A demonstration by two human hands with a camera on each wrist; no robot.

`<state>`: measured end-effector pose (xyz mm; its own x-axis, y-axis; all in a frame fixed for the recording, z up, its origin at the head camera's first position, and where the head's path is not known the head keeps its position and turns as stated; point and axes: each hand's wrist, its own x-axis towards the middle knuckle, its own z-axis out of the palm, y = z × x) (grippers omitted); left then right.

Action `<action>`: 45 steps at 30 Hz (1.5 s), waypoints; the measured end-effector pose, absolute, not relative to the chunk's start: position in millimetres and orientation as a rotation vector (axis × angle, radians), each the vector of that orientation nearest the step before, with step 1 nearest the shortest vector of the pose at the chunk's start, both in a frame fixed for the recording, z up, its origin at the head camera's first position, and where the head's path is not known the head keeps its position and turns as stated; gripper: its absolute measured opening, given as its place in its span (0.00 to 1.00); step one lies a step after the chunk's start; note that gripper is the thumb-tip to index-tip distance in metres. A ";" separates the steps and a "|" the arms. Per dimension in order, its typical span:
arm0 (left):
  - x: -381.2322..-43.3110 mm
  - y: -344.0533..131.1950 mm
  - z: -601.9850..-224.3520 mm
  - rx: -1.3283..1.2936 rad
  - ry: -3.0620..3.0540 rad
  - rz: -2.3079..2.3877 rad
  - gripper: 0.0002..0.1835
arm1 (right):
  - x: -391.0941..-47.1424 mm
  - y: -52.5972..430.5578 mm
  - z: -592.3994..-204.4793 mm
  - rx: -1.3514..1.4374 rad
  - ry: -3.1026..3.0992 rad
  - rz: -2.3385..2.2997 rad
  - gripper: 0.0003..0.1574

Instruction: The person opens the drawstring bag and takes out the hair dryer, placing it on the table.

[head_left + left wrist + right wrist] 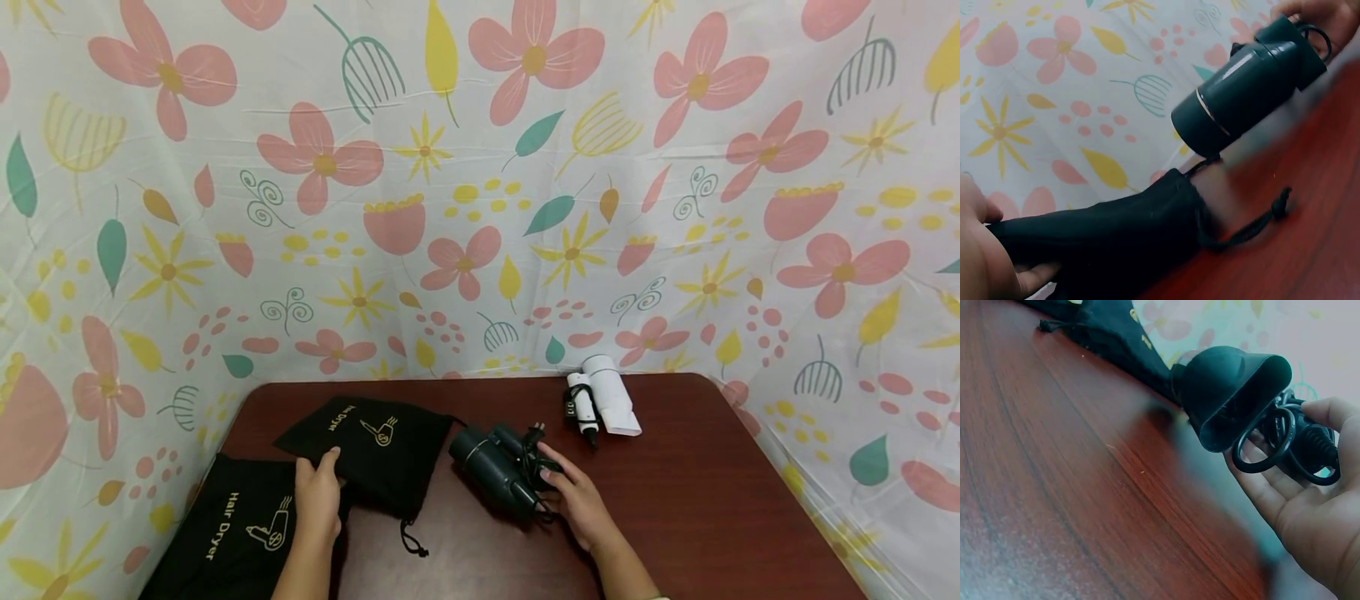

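Observation:
My left hand [318, 502] grips the left edge of a black drawstring pouch [411, 468] printed "Hair Dryer", thumb on top. The pouch's mouth, with a knotted cord, faces right in the left wrist view. My right hand [583, 502] holds a dark green hair dryer [489, 477], its round end toward the pouch. Fingers and thumb close around its folded handle and bundled black cord [1264, 465] in the right wrist view. The wide nozzle [1219, 394] faces the right hand. Dryer and pouch opening are apart.
A second black "Hair Dryer" pouch [225, 521] lies at the table's left, under the left forearm. At the back right are a white cylinder [609, 396] and a smaller white device [582, 404] wrapped in black cord. A floral curtain [480, 167] surrounds the brown table [720, 500].

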<state>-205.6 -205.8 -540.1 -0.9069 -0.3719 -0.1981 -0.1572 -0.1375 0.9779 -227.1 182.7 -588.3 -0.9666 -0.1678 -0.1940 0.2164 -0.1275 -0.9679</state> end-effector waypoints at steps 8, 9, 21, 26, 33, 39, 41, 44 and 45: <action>-197.7 -208.4 -542.2 0.606 -2.160 -2.006 0.31 | -228.5 186.8 -588.3 0.149 1.880 -2.234 0.36; -197.2 -208.4 -542.1 0.616 -2.171 -1.993 0.30 | -228.8 187.0 -588.5 0.165 1.881 -2.242 0.36; -200.4 -214.0 -551.9 0.612 -2.074 -2.016 0.26 | -230.3 192.9 -588.8 0.272 1.884 -2.271 0.35; -201.0 -215.5 -553.4 0.620 -2.013 -2.032 0.26 | -231.0 193.1 -588.2 0.274 1.891 -2.268 0.35; -203.0 -218.0 -554.3 0.632 -1.925 -2.059 0.25 | -232.5 193.4 -589.2 0.252 1.915 -2.266 0.35; -204.3 -220.9 -554.4 0.630 -1.880 -2.050 0.23 | -233.4 192.8 -591.1 0.220 1.929 -2.260 0.35; -204.6 -221.7 -554.3 0.625 -1.862 -2.045 0.23 | -233.5 192.3 -591.6 0.201 1.936 -2.257 0.36; -205.2 -223.1 -553.8 0.622 -1.841 -2.038 0.23 | -233.2 191.0 -591.2 0.193 1.933 -2.256 0.37; -205.5 -223.7 -553.7 0.621 -1.839 -2.036 0.24 | -233.1 190.5 -591.2 0.188 1.937 -2.253 0.37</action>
<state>-205.5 -223.7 -553.7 -0.8517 -0.5145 -0.0999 -0.0474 -0.1143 0.9923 -233.1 190.5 -591.2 -0.9786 -0.0424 -0.2015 0.2056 -0.1458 -0.9677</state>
